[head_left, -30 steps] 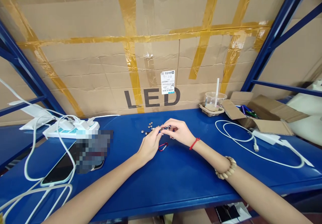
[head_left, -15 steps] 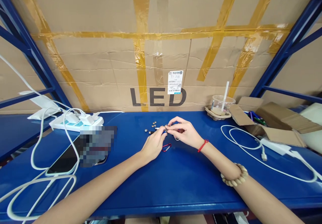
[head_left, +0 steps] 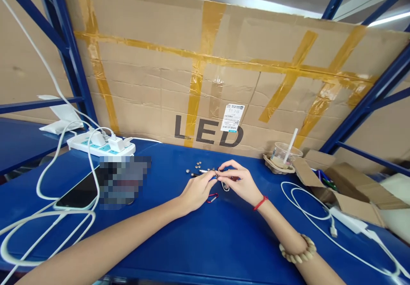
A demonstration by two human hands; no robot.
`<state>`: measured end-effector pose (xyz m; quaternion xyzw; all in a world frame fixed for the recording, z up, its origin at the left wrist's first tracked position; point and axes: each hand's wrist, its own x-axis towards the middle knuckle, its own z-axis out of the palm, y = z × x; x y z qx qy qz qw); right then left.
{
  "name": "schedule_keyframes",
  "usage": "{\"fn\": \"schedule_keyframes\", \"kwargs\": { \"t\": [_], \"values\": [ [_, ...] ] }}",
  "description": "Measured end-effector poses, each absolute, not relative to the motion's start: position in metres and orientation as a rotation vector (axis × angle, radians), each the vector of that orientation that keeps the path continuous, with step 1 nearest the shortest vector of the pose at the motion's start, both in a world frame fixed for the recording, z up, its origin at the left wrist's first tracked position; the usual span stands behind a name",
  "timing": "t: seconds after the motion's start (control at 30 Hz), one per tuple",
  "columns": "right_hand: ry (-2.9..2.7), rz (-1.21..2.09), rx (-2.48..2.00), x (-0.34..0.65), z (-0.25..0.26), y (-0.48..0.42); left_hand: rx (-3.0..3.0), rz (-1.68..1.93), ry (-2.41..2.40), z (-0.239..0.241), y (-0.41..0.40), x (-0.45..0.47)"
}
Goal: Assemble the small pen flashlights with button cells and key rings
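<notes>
My left hand (head_left: 197, 190) and my right hand (head_left: 241, 181) meet above the blue shelf top, fingertips closed together in a pinch. Between them is something small and dark, mostly covered by the fingers, so its kind does not show. Beneath my left hand lies a red carabiner (head_left: 212, 198). A light-coloured loop (head_left: 225, 186) shows under my right hand. Just beyond the fingers are several small round metal pieces like button cells (head_left: 198, 164), a single silvery round piece (head_left: 187, 171) and a thin dark-and-silver rod (head_left: 202, 172), partly hidden by my left hand.
To the left are a white power strip (head_left: 92, 145) with plugs, a phone (head_left: 80, 189) and looping white cables. On the right stand a plastic cup (head_left: 285, 153) with a straw, an open cardboard box (head_left: 355, 191) and a coiled white cable. A taped cardboard panel (head_left: 153, 88) closes the back.
The view has tilted upward and rolled slightly, so the ceiling now shows above the cardboard. Both hands stay together, pinching at the same spot over the shelf.
</notes>
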<state>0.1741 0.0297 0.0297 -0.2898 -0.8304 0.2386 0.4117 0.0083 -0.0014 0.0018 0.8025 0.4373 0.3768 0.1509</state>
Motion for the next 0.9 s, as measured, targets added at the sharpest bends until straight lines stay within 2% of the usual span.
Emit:
{"fn": "schedule_keyframes", "kwargs": {
  "t": [0.2, 0.9],
  "values": [
    [-2.039, 0.865, -0.707, 0.1758, 0.0280, 0.0338, 2.377, 1.081, 1.211, 0.0022, -0.0033, 0.0075],
    [-1.971, 0.896, -0.670, 0.1730, 0.0210, 0.0325, 2.323, 0.998, 1.240, -0.0010, -0.0017, 0.0040]
  ]
}}
